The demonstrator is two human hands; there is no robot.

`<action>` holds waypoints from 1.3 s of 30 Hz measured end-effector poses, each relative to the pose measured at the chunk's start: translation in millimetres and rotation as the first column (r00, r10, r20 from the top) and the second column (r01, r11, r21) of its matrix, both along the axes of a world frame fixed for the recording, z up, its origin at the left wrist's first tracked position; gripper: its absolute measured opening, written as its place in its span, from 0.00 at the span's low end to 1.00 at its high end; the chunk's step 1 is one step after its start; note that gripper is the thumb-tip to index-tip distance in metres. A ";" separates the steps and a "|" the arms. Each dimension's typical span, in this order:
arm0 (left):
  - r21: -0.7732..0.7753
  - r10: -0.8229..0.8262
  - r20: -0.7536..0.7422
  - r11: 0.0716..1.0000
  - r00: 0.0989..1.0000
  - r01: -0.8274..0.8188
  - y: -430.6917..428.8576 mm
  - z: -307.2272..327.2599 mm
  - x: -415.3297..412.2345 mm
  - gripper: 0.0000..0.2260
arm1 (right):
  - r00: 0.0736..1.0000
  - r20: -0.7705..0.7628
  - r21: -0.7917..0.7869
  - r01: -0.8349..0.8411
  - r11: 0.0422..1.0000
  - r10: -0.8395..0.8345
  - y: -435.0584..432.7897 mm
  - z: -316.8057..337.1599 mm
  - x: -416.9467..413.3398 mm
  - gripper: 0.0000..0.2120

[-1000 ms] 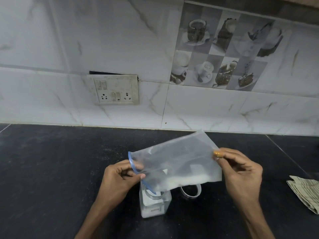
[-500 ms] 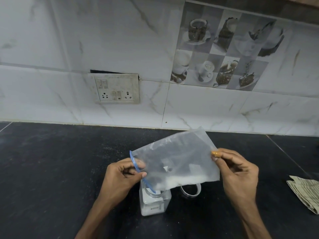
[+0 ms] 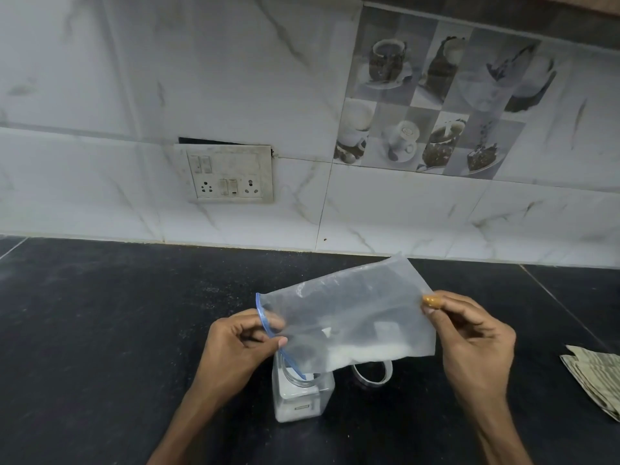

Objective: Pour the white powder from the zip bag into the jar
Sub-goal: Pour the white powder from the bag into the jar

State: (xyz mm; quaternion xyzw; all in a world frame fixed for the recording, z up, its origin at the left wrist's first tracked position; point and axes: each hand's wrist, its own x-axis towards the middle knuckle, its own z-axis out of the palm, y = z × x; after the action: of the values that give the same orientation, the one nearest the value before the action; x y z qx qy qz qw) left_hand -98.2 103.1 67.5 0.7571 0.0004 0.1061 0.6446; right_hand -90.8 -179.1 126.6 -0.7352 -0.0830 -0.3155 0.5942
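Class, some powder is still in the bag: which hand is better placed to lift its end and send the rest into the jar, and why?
Probably the right hand. It pinches the closed end of the zip bag, beside the remaining white powder. The left hand holds the bag's open mouth over the jar.

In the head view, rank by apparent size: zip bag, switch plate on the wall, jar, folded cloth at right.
1. zip bag
2. switch plate, though it sits farther back, so its true size may be larger
3. jar and folded cloth look similar; the bag hides part of the jar and the frame edge cuts off the cloth, so no ranking.
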 end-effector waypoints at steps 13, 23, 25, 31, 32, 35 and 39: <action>-0.001 -0.003 0.002 1.000 1.000 0.003 -0.2 2.8 -2.1 0.11 | 1.000 0.006 0.013 -0.001 1.000 0.001 0.9 -4.2 -1.1 0.12; 0.000 -0.011 0.009 1.000 1.000 0.011 -0.4 0.5 -0.7 0.11 | 1.000 0.010 0.008 0.012 1.000 -0.012 0.4 -2.7 -1.5 0.15; 0.004 -0.009 0.009 1.000 1.000 0.009 0.5 0.3 -1.3 0.11 | 1.000 0.012 0.006 0.007 1.000 -0.008 -0.2 -2.3 -1.3 0.15; 0.007 0.009 0.002 1.000 1.000 -0.009 0.4 1.3 -3.5 0.12 | 0.992 -0.052 -0.018 -0.118 0.993 0.117 -1.7 -8.1 -7.4 0.21; 0.001 0.009 -0.001 1.000 1.000 -0.009 0.4 1.4 -3.6 0.12 | 0.982 -0.096 -0.047 -0.170 0.984 0.165 -3.0 -10.4 -8.4 0.25; 0.008 0.003 -0.008 1.000 1.000 -0.003 0.4 0.5 -4.2 0.12 | 0.957 -0.205 -0.019 -0.215 0.976 0.207 -4.4 -13.6 -11.3 0.33; 0.021 0.006 -0.011 1.000 1.000 -0.006 1.1 -0.2 -4.4 0.11 | 0.976 -0.216 0.010 -0.034 0.999 0.036 -4.7 -11.2 -15.6 0.32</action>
State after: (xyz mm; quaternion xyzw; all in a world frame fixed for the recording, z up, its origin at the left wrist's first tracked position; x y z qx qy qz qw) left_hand -102.5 104.2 67.4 0.7644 0.0051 0.1039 0.6363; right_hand -106.4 -183.7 115.4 -0.7618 -0.0300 -0.2234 0.6073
